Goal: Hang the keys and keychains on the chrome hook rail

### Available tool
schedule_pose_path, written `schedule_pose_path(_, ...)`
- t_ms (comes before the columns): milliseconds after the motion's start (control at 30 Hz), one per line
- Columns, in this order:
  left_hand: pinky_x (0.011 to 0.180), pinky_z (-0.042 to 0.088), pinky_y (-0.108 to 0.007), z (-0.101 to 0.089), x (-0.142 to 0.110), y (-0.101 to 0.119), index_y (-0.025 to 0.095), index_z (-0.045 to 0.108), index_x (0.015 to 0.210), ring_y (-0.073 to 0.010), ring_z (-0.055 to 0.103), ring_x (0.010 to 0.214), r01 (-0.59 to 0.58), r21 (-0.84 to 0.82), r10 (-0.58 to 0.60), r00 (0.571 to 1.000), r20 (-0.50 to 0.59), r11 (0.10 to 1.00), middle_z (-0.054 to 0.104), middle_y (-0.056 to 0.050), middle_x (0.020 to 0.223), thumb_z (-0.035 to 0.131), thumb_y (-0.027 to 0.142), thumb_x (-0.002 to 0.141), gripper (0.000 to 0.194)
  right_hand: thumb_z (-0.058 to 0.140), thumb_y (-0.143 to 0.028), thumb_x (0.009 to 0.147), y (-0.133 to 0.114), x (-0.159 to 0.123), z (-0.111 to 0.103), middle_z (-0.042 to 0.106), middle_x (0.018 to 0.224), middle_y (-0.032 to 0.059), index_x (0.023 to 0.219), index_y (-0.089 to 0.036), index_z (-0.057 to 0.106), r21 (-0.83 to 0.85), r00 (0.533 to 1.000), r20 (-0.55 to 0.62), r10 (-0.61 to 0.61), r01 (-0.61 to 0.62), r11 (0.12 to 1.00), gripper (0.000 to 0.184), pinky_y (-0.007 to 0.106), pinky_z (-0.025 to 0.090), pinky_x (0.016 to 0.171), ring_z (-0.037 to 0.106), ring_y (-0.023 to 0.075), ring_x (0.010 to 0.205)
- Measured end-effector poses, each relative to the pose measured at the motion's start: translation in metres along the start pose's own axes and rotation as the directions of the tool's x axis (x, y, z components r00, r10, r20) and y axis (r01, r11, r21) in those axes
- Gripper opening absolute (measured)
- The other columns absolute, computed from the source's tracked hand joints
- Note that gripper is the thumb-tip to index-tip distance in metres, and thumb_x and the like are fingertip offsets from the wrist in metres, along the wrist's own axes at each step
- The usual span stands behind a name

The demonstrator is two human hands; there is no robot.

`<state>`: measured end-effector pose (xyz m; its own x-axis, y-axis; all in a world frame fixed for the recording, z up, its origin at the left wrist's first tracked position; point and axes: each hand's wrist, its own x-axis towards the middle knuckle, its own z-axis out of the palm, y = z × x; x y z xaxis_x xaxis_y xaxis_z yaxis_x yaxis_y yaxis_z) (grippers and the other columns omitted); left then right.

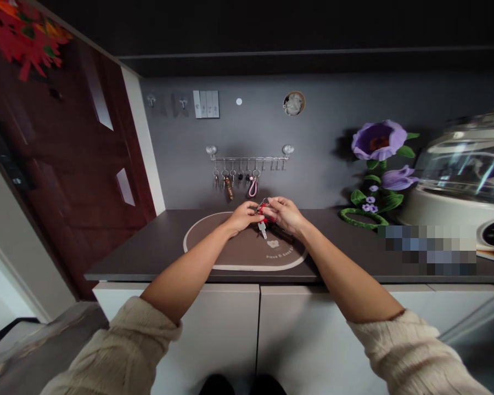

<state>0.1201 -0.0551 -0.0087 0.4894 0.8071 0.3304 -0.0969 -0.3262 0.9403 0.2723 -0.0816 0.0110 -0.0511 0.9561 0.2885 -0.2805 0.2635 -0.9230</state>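
Observation:
My left hand (243,218) and my right hand (285,213) meet above a brown mat, both closed on one bunch of keys (263,228). A silver key hangs down from the bunch, and something red shows between my fingers. The key ring (265,201) sticks up at my right fingertips. Below my right hand is a dark, long object (283,235); whether it hangs from the bunch or lies on the mat I cannot tell. Just behind my hands, a hook rail (249,159) on the wall carries several keys, a brown tag (229,188) and a pink loop strap (253,187).
The brown mat (222,252) with a pale rim lies on the dark countertop (148,249). To the right stand a purple flower decoration (381,141) and a white appliance with a clear lid (456,192). A dark red door (94,181) is at the left. An overhead cabinet (271,33) spans the top.

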Motion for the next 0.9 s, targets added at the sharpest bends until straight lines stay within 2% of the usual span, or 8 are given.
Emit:
schedule_pose_path(200, 0.057, 0.04, -0.023, -0.003, 0.005, 0.001, 0.016, 0.041, 0.1, -0.0072, 0.051, 0.053, -0.008, -0.059, -0.003, 0.983, -0.185, 0.998, 0.056, 0.002, 0.064, 0.067, 0.022, 0.057, 0.05, 0.056, -0.019, 0.072, -0.001, 0.0, 0.002, 0.052, 0.063, -0.0006, 0.066, -0.017, 0.044, 0.069, 0.993, -0.08, -0.092, 0.098, 0.993, 0.013, 0.027, 0.048, 0.08, 0.06, 0.011, 0.07)
schedule_pose_path(333, 0.061, 0.041, -0.023, -0.008, 0.008, 0.007, 0.014, 0.051, 0.088, -0.0072, 0.05, 0.056, -0.087, 0.043, 0.096, 0.957, -0.272, 0.995, 0.056, 0.001, 0.064, 0.063, 0.023, 0.06, 0.032, 0.057, -0.023, 0.07, -0.002, -0.001, 0.003, 0.055, 0.068, 0.001, 0.068, -0.018, 0.045, -0.003, 0.991, -0.092, -0.102, 0.102, 0.995, 0.013, 0.028, 0.049, 0.077, 0.061, 0.0128, 0.072)
schedule_pose_path(433, 0.064, 0.041, -0.024, -0.01, 0.009, 0.012, 0.013, 0.057, 0.076, -0.0084, 0.05, 0.06, -0.142, 0.122, 0.172, 0.942, -0.288, 0.982, 0.057, -0.001, 0.066, 0.059, 0.023, 0.063, 0.017, 0.058, -0.025, 0.069, -0.001, -0.001, 0.003, 0.058, 0.07, 0.002, 0.07, -0.018, 0.046, -0.041, 0.993, -0.085, -0.085, 0.081, 0.996, 0.014, 0.027, 0.051, 0.068, 0.06, 0.0117, 0.066)
schedule_pose_path(533, 0.062, 0.041, -0.023, -0.009, 0.009, 0.015, 0.013, 0.057, 0.075, -0.008, 0.049, 0.059, -0.173, 0.114, 0.2, 0.931, -0.306, 0.978, 0.056, 0.0, 0.065, 0.057, 0.023, 0.065, 0.014, 0.059, -0.026, 0.068, 0.001, 0.0, 0.004, 0.058, 0.062, 0.0017, 0.069, -0.017, 0.046, -0.066, 0.997, -0.062, -0.053, 0.048, 0.997, 0.016, 0.024, 0.05, 0.06, 0.059, 0.0105, 0.059)
schedule_pose_path(700, 0.056, 0.041, -0.021, -0.004, 0.008, 0.018, 0.013, 0.053, 0.077, -0.0071, 0.049, 0.056, -0.155, -0.002, 0.147, 0.945, -0.291, 0.988, 0.055, 0.0, 0.063, 0.055, 0.025, 0.067, 0.015, 0.06, -0.026, 0.067, 0.004, -0.001, 0.009, 0.058, 0.059, 0.002, 0.07, -0.016, 0.049, -0.128, 1.0, -0.018, -0.013, 0.011, 0.992, 0.016, 0.02, 0.045, 0.053, 0.056, 0.0087, 0.054)
schedule_pose_path(900, 0.054, 0.041, -0.021, 0.0, 0.008, 0.021, 0.013, 0.053, 0.078, -0.0074, 0.051, 0.055, -0.122, -0.091, 0.092, 0.955, -0.28, 0.988, 0.058, -0.001, 0.067, 0.057, 0.03, 0.066, 0.022, 0.062, -0.034, 0.062, 0.005, -0.002, 0.014, 0.055, 0.063, -0.0018, 0.08, -0.017, 0.05, -0.241, 0.995, 0.079, -0.055, 0.072, 0.968, 0.027, 0.019, 0.039, 0.049, 0.052, 0.0074, 0.053)
